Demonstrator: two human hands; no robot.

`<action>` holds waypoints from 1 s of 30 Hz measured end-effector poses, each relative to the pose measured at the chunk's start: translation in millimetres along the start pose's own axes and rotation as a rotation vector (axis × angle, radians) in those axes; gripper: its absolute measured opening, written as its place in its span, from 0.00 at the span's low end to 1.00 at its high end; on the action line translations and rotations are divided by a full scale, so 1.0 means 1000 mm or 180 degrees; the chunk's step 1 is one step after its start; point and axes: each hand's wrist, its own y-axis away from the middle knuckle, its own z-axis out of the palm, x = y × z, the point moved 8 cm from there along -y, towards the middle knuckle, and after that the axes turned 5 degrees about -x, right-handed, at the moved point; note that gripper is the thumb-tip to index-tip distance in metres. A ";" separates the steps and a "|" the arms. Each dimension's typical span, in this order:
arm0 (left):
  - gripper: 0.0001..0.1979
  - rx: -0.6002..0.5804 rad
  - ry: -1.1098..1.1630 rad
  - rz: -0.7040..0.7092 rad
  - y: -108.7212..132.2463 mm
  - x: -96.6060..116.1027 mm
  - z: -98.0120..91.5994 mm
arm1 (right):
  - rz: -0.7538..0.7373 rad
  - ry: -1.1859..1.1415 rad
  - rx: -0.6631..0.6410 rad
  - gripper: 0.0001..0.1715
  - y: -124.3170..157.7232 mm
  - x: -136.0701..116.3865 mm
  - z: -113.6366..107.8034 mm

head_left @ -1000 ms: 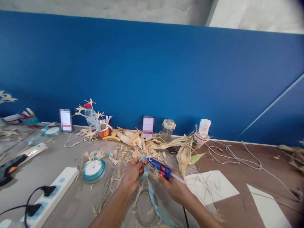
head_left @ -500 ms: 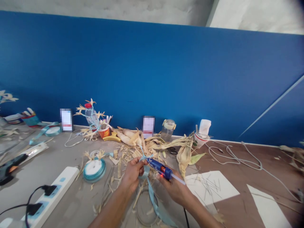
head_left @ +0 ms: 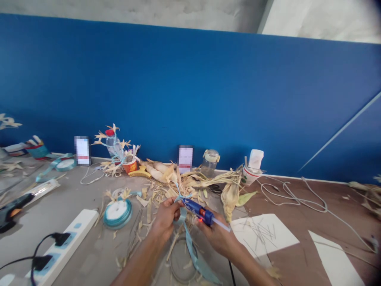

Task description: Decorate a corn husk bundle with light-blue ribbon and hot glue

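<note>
My right hand (head_left: 216, 232) is wrapped round a blue hot glue gun (head_left: 196, 208), its red light glowing and a pale glue stick poking from the back. The gun's tip points at the fingertips of my left hand (head_left: 167, 214), which pinch a light blue ribbon (head_left: 190, 242). One length of the ribbon loops under the left fingers and trails down to the table. A thin blue-wrapped stem (head_left: 177, 188) rises just beyond the fingertips; the exact meeting point of tip and ribbon is too small to make out.
A blue ribbon spool (head_left: 117, 214) and a white power strip (head_left: 67, 246) lie to the left. Dried corn husks (head_left: 166, 172) spread along the back. Thin wires lie on white paper (head_left: 264, 234) at the right. A second glue gun (head_left: 14, 210) rests far left.
The glue gun has shifted very slightly left, toward my left fingertips. Both hands otherwise keep their hold, and the view has barely moved.
</note>
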 end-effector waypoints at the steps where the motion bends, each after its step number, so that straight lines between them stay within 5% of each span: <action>1: 0.06 0.0002 0.0007 -0.0003 0.000 0.000 0.000 | 0.0004 0.0007 -0.0022 0.19 0.000 0.000 0.001; 19: 0.08 -0.0065 0.0163 -0.0035 0.000 0.002 0.000 | 0.0116 -0.0073 0.0108 0.14 0.002 0.011 -0.003; 24: 0.10 -0.0156 0.0333 -0.0100 -0.001 0.000 0.002 | -0.0177 -0.0145 0.0023 0.14 0.004 -0.006 -0.012; 30: 0.09 -0.0240 0.0657 0.0038 -0.002 0.004 0.003 | -0.0261 0.0671 0.0118 0.16 0.009 -0.008 -0.026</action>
